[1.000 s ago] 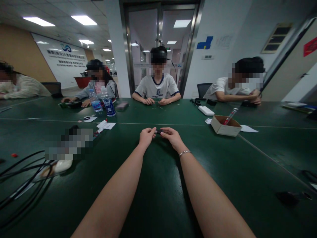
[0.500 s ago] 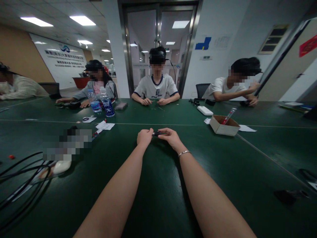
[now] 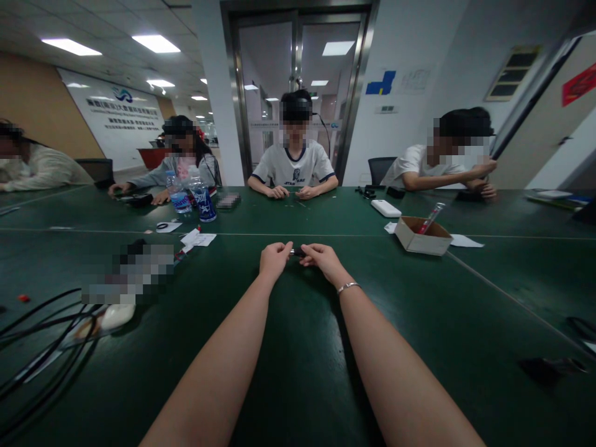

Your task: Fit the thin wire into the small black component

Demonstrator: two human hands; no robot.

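Over the middle of the green table, my left hand (image 3: 274, 261) pinches one end of a small dark stick-like object (image 3: 297, 252) with a shiny part. On the other end, the thumb and fingers of my right hand (image 3: 325, 262) are closed. The object lies about level between the two hands, and its ends are hidden by my fingertips. Its exact kind is too small to make out. A bracelet (image 3: 348, 287) circles my right wrist.
Left on the table (image 3: 298, 347) are black cables (image 3: 41, 323), a white mouse-like object (image 3: 118, 315) and two bottles (image 3: 203, 200). A cardboard box (image 3: 421, 242) holding a clear-and-red tube stands right, near a white power bank-like block (image 3: 385, 208). Several people sit around.
The fingers of my right hand have closed in tighter on the dark object, covering more of it. My left hand has shifted slightly right. The person at right has moved their hands.
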